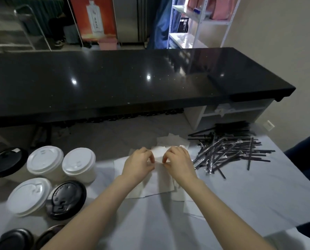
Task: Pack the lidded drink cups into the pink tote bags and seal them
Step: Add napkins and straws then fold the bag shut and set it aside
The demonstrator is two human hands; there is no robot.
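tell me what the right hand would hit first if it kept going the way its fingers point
Its fingers point left, so the right hand would most likely meet the left hand first, across the white paper both pinch. Depth is hard to judge.

Black lids [15, 238] cropped bottom-left.

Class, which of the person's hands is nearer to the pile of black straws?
Right. The right hand sits just left of the straws; the left hand is farther left, beyond it, nearer the cups.
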